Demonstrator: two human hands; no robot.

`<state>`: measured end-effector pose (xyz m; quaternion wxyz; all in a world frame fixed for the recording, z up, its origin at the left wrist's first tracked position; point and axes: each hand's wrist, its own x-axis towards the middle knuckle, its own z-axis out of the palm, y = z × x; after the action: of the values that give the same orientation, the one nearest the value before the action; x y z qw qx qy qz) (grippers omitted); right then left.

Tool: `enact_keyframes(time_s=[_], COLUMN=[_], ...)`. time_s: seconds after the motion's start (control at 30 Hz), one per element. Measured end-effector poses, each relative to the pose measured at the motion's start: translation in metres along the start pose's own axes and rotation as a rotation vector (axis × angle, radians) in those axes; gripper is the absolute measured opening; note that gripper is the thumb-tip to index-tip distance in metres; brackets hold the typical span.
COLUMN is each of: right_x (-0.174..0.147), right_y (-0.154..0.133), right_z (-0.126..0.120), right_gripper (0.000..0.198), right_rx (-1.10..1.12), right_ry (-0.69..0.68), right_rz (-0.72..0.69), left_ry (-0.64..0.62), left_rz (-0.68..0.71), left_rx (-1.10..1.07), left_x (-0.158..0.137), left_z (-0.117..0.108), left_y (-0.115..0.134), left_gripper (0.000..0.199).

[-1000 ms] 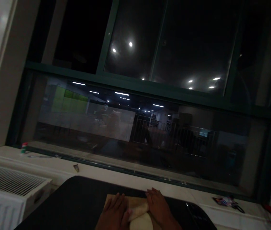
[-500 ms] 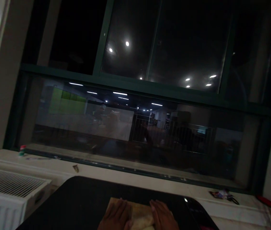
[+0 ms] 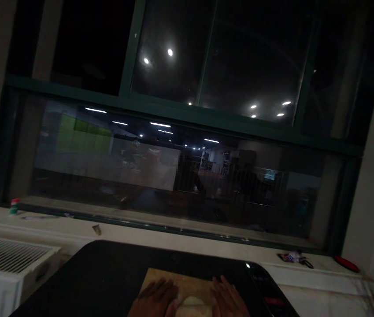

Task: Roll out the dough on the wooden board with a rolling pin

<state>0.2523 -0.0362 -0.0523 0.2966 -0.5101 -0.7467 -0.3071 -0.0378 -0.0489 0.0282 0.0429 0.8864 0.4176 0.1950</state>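
A flat tan piece, like brown paper or thin board, lies on the dark tabletop at the bottom of the head view. Its lower part is cut off by the picture's edge. Near its front a pale rounded patch shows; what it is I cannot make out. My left hand rests on the left side of the tan piece, fingers stretched out. On the right side lies my right hand, also with extended fingers, partly over the edge. The pale patch is between the two hands.
A black phone-like object lies at the table's right. Behind, the windowsill holds a small red-and-green container, a scrap, a small colourful packet and a red item. A white radiator stands left.
The view has shifted, so the window and sill sit further left. My hands are slightly further apart, and more of the tan piece and pale patch shows between them.
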Motion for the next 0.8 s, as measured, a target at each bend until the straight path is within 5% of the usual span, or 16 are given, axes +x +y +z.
enact_keyframes(time_s=[0.2, 0.33, 0.57, 0.8], right_x=[0.021, 0.053, 0.082, 0.064], right_y=[-0.004, -0.020, -0.039, -0.045], right_z=[0.014, -0.007, -0.044, -0.071], right_gripper=[0.035, 0.037, 0.052, 0.036], right_rx=[-0.094, -0.093, 0.014, -0.024], right_ry=[-0.107, -0.263, -0.227, -0.297], right_rz=[0.028, 0.029, 0.188, 0.202], left_ry=[0.032, 0.054, 0.150, 0.159], left_rz=[0.004, -0.015, -0.089, -0.037], left_rx=[0.028, 0.052, -0.011, -0.047], left_x=[0.012, 0.017, 0.013, 0.006], left_z=[0.005, -0.001, 0.000, -0.002], left_y=[-0.010, -0.011, -0.009, -0.011], left_gripper=[0.041, 0.041, 0.043, 0.038])
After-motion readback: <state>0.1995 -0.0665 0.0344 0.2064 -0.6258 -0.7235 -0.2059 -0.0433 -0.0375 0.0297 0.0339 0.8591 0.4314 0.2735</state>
